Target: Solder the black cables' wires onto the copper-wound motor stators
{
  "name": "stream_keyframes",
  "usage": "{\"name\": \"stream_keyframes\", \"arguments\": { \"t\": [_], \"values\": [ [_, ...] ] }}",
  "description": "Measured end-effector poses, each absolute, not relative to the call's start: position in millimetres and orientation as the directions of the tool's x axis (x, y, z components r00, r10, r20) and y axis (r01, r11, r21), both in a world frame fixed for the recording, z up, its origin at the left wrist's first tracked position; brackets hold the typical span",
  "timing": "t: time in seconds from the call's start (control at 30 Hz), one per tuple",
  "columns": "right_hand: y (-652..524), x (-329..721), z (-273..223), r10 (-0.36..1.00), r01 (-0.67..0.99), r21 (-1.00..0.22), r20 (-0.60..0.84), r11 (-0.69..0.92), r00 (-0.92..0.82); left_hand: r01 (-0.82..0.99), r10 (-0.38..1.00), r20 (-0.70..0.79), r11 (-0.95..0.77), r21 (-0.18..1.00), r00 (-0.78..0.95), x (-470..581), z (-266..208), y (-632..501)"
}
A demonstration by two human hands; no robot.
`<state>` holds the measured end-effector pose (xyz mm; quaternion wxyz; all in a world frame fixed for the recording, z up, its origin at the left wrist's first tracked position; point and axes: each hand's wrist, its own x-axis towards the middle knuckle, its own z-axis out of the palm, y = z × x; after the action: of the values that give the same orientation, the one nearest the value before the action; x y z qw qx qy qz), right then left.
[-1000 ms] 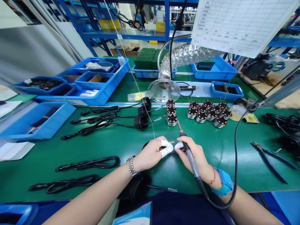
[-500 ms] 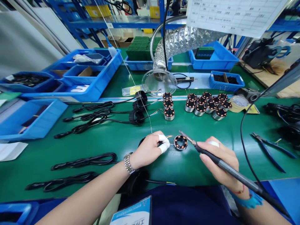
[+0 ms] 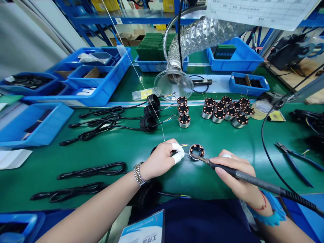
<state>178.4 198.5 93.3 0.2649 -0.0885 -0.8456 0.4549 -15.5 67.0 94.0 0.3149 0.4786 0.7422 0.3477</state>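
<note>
A ring-shaped motor stator with copper windings lies on the green mat. My left hand, white covers on its fingertips, pinches thin wires just left of the stator. Yellow and dark leads also run there; a black round part is mostly hidden behind that hand. My right hand grips a soldering iron like a pen. Its tip reaches over the stator's near inner edge; whether it touches a wire I cannot tell. A thin strand of solder wire hangs down to my left hand.
Several stators stand behind, three more in a column. Black cables with round housings lie left. A clear fume hood rises behind the work. Pliers lie right; blue bins line the back left.
The soldering iron's tip has moved left and down, from beside the stator's upper right to over its near inner edge. My left hand keeps its pinch. The whole view has shifted slightly.
</note>
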Motion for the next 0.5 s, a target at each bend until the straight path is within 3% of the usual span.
{"name": "stream_keyframes", "arguments": {
  "t": [0.5],
  "values": [
    [197.7, 174.5, 92.3, 0.379, -0.111, -0.839, 0.353, 0.532, -0.856, 0.513, 0.931, -0.118, 0.292, 0.807, -0.345, -14.6, 90.7, 67.2]
  ]
}}
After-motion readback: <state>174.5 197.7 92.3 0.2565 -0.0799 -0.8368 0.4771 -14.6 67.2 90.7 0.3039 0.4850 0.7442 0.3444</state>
